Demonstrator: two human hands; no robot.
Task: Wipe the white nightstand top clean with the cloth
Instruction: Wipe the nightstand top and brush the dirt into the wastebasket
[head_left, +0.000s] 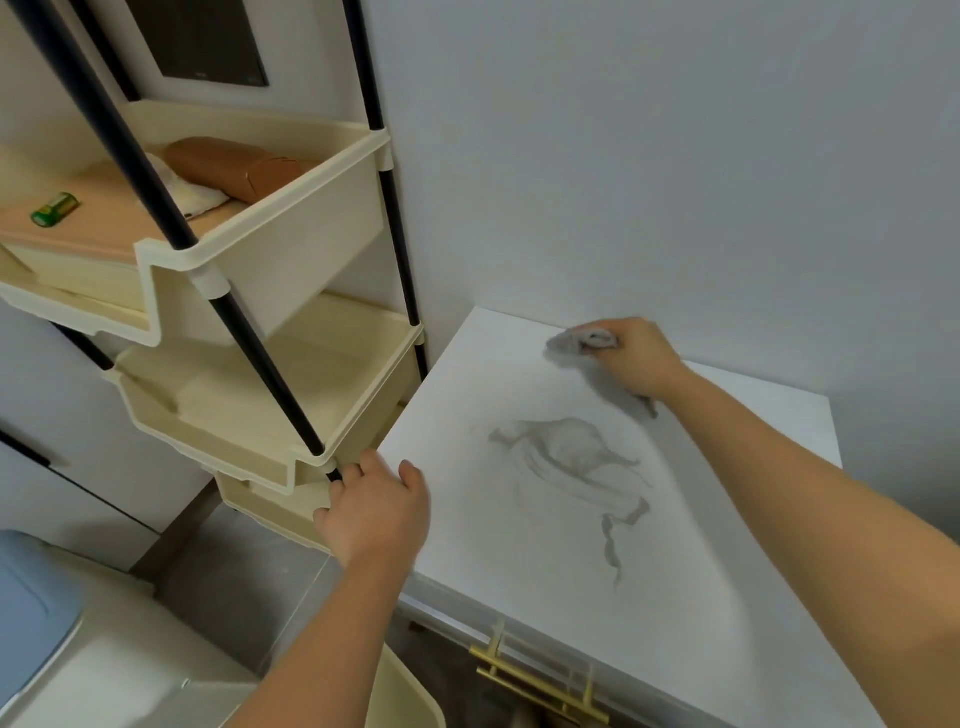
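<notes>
Now right hand (641, 358) fisted around cloth (582, 343), seemingly pressing nightstand top (727, 519); left hand (376, 506) loosely spread.

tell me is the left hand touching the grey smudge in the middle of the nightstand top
Apart. The head view shows the left hand at the nightstand top's left edge, with bare white surface between it and the grey smudge.

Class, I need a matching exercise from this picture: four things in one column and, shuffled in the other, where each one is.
Things:
1. grey cloth
2. left hand
3. gold handle
4. brown case

Places:
A. top shelf tray
B. nightstand front, below the top
C. far part of the nightstand top, in the right hand
D. nightstand's left edge

Pairs: 1-C, 2-D, 3-B, 4-A
</notes>
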